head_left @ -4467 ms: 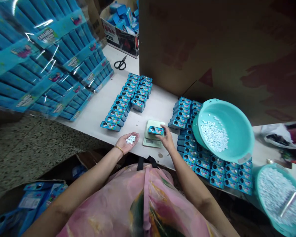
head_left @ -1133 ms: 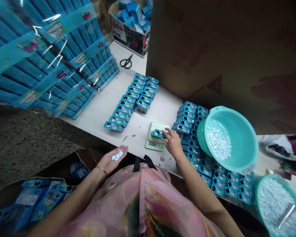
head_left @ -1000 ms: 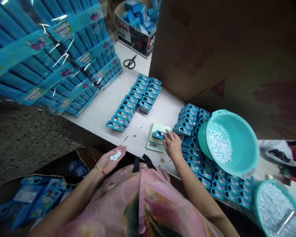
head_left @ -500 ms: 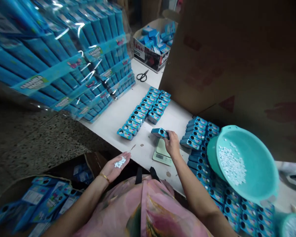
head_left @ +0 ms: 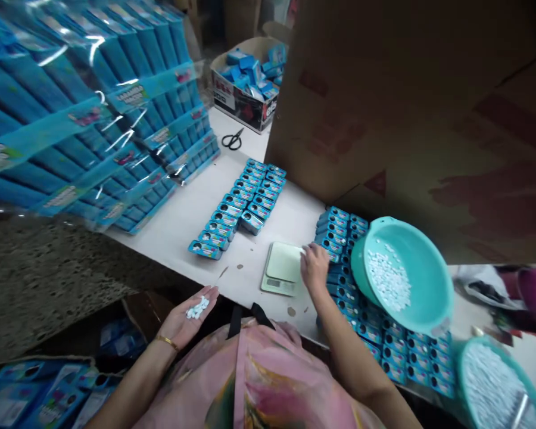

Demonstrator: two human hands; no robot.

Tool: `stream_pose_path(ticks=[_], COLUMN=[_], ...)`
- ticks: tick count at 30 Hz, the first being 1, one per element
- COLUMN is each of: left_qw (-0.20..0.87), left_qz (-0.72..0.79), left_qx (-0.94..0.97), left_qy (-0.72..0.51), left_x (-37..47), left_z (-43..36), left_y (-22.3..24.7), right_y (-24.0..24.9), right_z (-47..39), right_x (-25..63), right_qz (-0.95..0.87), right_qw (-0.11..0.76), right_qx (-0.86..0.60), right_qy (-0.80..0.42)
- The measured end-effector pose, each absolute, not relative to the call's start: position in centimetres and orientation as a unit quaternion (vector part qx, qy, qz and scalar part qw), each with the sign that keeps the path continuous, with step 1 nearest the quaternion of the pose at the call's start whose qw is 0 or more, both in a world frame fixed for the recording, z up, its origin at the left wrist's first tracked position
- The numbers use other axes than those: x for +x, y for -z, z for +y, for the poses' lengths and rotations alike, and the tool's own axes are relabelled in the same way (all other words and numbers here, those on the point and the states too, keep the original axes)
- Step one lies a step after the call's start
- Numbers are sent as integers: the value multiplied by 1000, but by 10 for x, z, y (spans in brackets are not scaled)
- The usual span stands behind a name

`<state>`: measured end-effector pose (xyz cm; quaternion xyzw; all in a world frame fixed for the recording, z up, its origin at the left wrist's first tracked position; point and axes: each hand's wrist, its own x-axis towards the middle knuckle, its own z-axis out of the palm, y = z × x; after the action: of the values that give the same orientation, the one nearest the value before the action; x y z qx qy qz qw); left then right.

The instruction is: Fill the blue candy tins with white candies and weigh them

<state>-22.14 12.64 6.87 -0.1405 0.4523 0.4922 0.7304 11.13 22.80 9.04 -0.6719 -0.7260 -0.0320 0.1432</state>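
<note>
My left hand (head_left: 191, 316) lies palm up with its fingers stretched out. A small heap of white candies (head_left: 198, 307) rests on the palm. My right hand (head_left: 315, 266) is over the right edge of a pale kitchen scale (head_left: 283, 262), beside the packed rows of small blue boxes (head_left: 335, 233). Its fingers are bent and drawn together; what they hold, if anything, is hidden. Nothing sits on the visible part of the scale's plate. Left of the scale stand two slanting rows of blue boxes (head_left: 223, 218), each with a dark round opening on top.
A turquoise basin (head_left: 429, 286) with white candies stands on the right-hand boxes. Another turquoise tub (head_left: 464, 375) of candies holds a metal scoop. Black scissors (head_left: 232, 140) lie near wrapped blue packs (head_left: 129, 161). A large cardboard wall (head_left: 361, 107) rises behind; a carton (head_left: 239, 110) holds blue boxes.
The blue box my right hand held above the scale is out of that spot. The hand has moved right of the plate. My left hand still holds up the candies; the whole view has turned rightward.
</note>
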Motion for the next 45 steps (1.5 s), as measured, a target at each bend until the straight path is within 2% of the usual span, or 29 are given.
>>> stream_pose_path(ticks=[4, 8, 15, 19, 22, 27, 30, 36, 45], left_qw=[753, 771, 784, 804, 815, 804, 799, 785, 782], left_qz=[459, 450, 441, 416, 403, 419, 429, 440, 438], left_qx=[-130, -111, -116, -108, -105, -120, -130, -143, -141], left_qy=[-454, -437, -422, -412, -404, -404, -400, -412, -420], left_x=[-196, -174, -156, -143, -138, -144, -146, -144, -149], left_z=[143, 152, 142, 141, 140, 138, 139, 145, 137], left_y=[-73, -85, -91, -95, -98, -90, -85, -89, -87], right_y=[-82, -77, -113, -115, -114, -104, -88, -59, -55], right_z=[204, 213, 192, 191, 189, 163, 149, 147, 151], right_x=[184, 202, 155, 110, 106, 150, 171, 176, 168], right_qz=[-692, -728, -818, -847, -832, -713, -643, -568, -548], right_qw=[82, 54, 32, 16, 69, 237, 297, 352, 370], right_qx=[-714, -680, -574, -531, -549, -656, -693, -701, -691], right_qy=[72, 65, 19, -13, -31, -76, -134, -247, -291])
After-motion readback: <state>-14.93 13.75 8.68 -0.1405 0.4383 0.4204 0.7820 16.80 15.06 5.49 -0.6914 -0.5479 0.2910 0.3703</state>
